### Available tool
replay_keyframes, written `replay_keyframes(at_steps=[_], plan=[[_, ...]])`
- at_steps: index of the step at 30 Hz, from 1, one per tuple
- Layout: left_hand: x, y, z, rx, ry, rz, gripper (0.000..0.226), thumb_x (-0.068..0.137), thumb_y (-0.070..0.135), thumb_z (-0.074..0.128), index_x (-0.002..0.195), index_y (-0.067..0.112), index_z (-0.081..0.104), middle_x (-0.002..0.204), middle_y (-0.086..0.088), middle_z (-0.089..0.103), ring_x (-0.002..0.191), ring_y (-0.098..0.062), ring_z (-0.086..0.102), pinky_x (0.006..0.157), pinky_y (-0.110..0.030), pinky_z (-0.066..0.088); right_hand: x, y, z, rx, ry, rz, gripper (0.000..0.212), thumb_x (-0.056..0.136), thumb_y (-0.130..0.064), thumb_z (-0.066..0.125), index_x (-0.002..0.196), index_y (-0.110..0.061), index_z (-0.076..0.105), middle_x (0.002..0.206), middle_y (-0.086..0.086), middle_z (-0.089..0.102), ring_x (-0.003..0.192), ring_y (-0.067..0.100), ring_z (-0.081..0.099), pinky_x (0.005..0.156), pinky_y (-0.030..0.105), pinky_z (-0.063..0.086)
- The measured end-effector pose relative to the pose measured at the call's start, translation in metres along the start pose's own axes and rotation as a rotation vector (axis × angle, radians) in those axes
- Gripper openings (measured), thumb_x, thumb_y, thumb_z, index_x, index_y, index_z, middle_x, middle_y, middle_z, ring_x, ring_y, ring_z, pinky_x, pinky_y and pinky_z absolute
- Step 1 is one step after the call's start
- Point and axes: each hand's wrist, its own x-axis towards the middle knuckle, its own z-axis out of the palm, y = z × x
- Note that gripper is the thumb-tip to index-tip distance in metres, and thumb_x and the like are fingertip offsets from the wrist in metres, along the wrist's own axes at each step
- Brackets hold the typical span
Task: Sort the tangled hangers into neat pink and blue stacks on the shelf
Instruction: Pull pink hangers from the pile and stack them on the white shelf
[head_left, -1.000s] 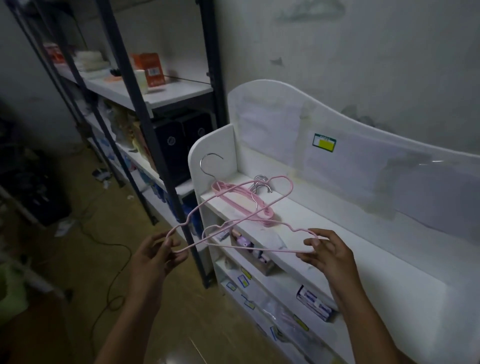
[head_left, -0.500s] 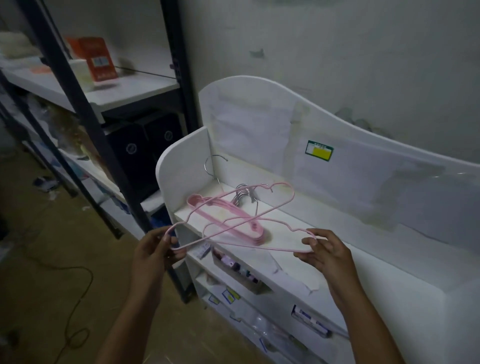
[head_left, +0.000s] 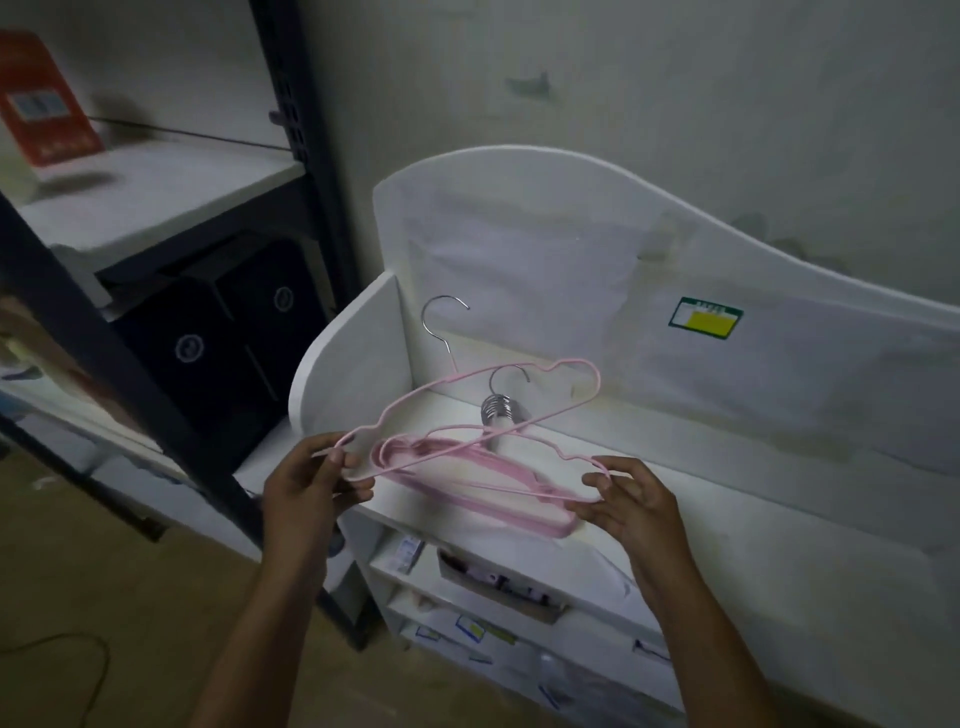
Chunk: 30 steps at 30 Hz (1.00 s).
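- Nearby, a dark metal rack stands left of the white shelf; a green-yellow label sits on its backboard.
- Stacked pink hangers lie on the shelf top, chrome hooks bunched.
- Left hand and right hand each pinch one end of a pink wire hanger, held just above the stack.

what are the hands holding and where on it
A pink hanger, one shoulder end in each hand: left hand, right hand, above the pink stack.
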Motion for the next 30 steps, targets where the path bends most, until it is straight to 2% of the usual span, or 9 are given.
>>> replay_keyframes(at_steps=[5,8,10,13,15,19,22,25,30], plan=[[0.026,-0.004,-0.013,0.019,-0.066,-0.007,0.023,0.099,0.001,0.046,0.097,0.012,0.066,0.081,-0.011,0.063,0.053,-0.018,0.063,0.059,-0.028,0.058,-0.004,0.024,0.026,0.045,0.083,0.038,0.019,0.090,0.003,0.061,0.108,0.003,0.062,0.094,0.021,0.069,0.079,0.047,0.070,0.079,0.043,0.061],[0.037,-0.006,-0.015,0.033,-0.099,-0.011,0.020,0.099,0.003,0.046,0.101,0.010,0.065,0.083,-0.010,0.063,0.053,-0.017,0.063,0.058,-0.028,0.059,-0.003,0.033,0.030,0.018,0.166,0.060,0.018,0.088,0.007,0.063,0.106,0.007,0.062,0.097,0.026,0.069,0.078,0.046,0.071,0.068,0.036,0.062],[0.043,-0.008,-0.014,0.042,-0.125,-0.012,0.019,0.099,0.003,0.046,0.103,0.008,0.064,0.084,-0.012,0.062,0.053,-0.017,0.063,0.057,-0.027,0.059,-0.001,0.039,0.027,-0.142,0.211,0.032,0.016,0.088,0.003,0.064,0.104,0.003,0.066,0.097,0.023,0.069,0.074,0.038,0.073,0.065,0.032,0.061],[0.051,-0.014,-0.012,0.052,-0.151,-0.021,0.019,0.099,0.004,0.048,0.105,0.007,0.065,0.085,-0.015,0.062,0.053,-0.019,0.064,0.056,-0.026,0.059,0.003,0.048,0.021,-0.520,0.261,-0.028,0.017,0.088,-0.004,0.067,0.104,-0.008,0.072,0.091,0.012,0.072,0.063,0.021,0.072,0.063,0.030,0.060],[0.056,-0.019,-0.010,0.051,-0.170,-0.031,0.019,0.099,0.004,0.048,0.107,0.005,0.065,0.085,-0.015,0.063,0.053,-0.022,0.064,0.056,-0.027,0.058,0.006,0.052,0.017,-0.711,0.273,-0.062,0.020,0.086,-0.011,0.071,0.106,-0.012,0.073,0.092,0.004,0.073,0.069,0.015,0.070,0.064,0.028,0.059],[0.062,-0.026,-0.006,0.072,-0.216,-0.043,0.019,0.100,0.004,0.048,0.105,0.006,0.065,0.085,-0.016,0.064,0.054,-0.022,0.065,0.055,-0.027,0.058,0.008,0.056,0.013,-0.878,0.258,-0.093,0.026,0.085,-0.016,0.073,0.111,-0.015,0.072,0.101,0.004,0.071,0.088,0.019,0.068,0.083,0.042,0.058],[0.067,-0.033,-0.004,0.122,-0.229,-0.051,0.020,0.099,0.003,0.047,0.100,0.008,0.067,0.085,-0.015,0.066,0.056,-0.020,0.066,0.054,-0.028,0.058,0.007,0.056,0.013,-0.867,0.268,-0.085,0.024,0.087,-0.015,0.071,0.111,-0.014,0.071,0.101,0.005,0.072,0.086,0.018,0.069,0.084,0.041,0.058],[0.075,-0.040,-0.003,0.231,-0.249,-0.013,0.023,0.099,0.003,0.048,0.095,0.013,0.068,0.087,-0.017,0.067,0.062,-0.026,0.067,0.052,-0.028,0.057,0.007,0.050,0.009,-0.781,0.297,-0.032,0.019,0.093,-0.011,0.061,0.110,-0.012,0.070,0.099,0.007,0.072,0.076,0.016,0.071,0.075,0.036,0.061],[0.082,-0.044,0.006,0.377,-0.265,0.064,0.027,0.097,0.001,0.049,0.087,0.018,0.068,0.080,-0.015,0.067,0.056,-0.031,0.063,0.046,-0.026,0.053,0.009,0.042,-0.001,-0.616,0.363,0.036,0.016,0.095,-0.005,0.054,0.102,-0.010,0.068,0.091,0.010,0.072,0.070,0.021,0.072,0.070,0.034,0.061]])
